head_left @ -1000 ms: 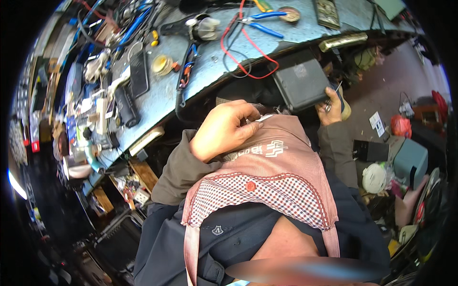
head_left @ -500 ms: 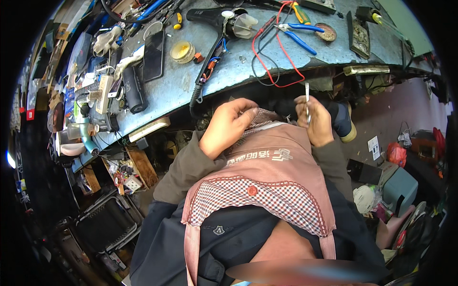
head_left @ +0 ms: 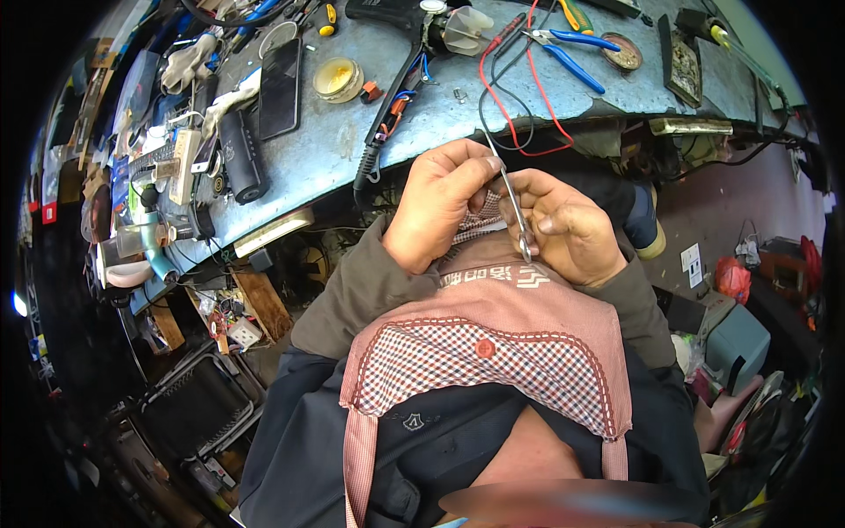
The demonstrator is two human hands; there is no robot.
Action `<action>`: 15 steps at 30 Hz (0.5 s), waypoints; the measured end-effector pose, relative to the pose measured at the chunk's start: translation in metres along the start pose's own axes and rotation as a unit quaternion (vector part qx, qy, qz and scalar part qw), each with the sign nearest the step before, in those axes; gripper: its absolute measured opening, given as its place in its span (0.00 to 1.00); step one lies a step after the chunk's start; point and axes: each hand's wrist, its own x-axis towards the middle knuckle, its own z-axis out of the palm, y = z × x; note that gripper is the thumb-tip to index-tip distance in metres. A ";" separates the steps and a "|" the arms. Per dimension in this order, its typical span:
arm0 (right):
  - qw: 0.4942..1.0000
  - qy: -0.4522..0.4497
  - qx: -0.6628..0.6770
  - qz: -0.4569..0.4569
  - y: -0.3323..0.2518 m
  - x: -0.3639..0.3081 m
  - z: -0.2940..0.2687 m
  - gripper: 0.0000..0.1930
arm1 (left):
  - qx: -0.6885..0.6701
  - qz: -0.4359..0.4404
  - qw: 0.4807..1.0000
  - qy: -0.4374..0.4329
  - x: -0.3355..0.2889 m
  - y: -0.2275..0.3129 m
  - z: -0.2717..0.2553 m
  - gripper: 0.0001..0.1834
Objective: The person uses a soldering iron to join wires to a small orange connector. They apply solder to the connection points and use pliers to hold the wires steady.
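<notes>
Slim silver metal tweezers (head_left: 514, 199) slant between my hands above the apron, their upper end pointing toward the bench. My right hand (head_left: 568, 220) is closed around them, fingers curled and thumb bent in. Close against it on the left, my left hand (head_left: 447, 198) is closed, thumb and forefinger pinched at the tweezers' shaft. Whatever lies inside that pinch is too small or hidden to make out. Below both hands spreads the pink apron (head_left: 563, 312) with its checked trim.
Along the blue bench (head_left: 440, 123) lie blue-handled pliers (head_left: 572, 66), red and black test leads (head_left: 537, 88), a black handle with exposed wires (head_left: 392, 123), a round tub (head_left: 338, 79) and a black phone (head_left: 281, 88). The bench's front edge runs just beyond my hands.
My right hand has moved left, bringing the tweezers beside my left hand and tilting them. The left hand has shifted slightly right and up, its fingers now pinched. The whole view has shifted a little.
</notes>
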 end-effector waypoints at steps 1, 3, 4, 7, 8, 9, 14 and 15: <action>1.000 0.015 -0.018 -0.009 0.001 0.000 0.007 0.31 | 0.005 0.008 1.000 0.009 0.000 0.000 0.000 0.08; 0.997 0.044 -0.054 -0.027 0.001 -0.001 0.026 0.32 | 0.009 -0.003 1.000 0.014 -0.003 0.002 0.000 0.09; 0.997 0.017 -0.069 0.007 -0.002 0.001 0.020 0.32 | 0.011 -0.011 1.000 0.016 -0.004 0.003 0.000 0.09; 0.988 0.037 -0.148 0.024 0.000 0.001 0.028 0.30 | 0.049 -0.012 0.999 -0.006 -0.001 0.005 -0.003 0.11; 0.989 0.034 -0.140 0.030 0.000 0.001 0.029 0.30 | 0.054 0.005 0.998 0.012 -0.001 0.004 -0.004 0.11; 0.987 0.035 -0.153 0.013 0.000 0.001 0.027 0.30 | 0.059 0.022 0.998 0.029 -0.001 0.003 -0.004 0.11; 0.961 0.058 -0.254 -0.092 0.002 0.002 0.022 0.29 | 0.537 0.381 0.735 0.161 0.014 0.014 -0.005 0.08; 0.940 0.073 -0.310 -0.120 0.003 0.004 0.022 0.28 | 0.577 0.382 0.704 0.162 0.017 0.017 -0.006 0.09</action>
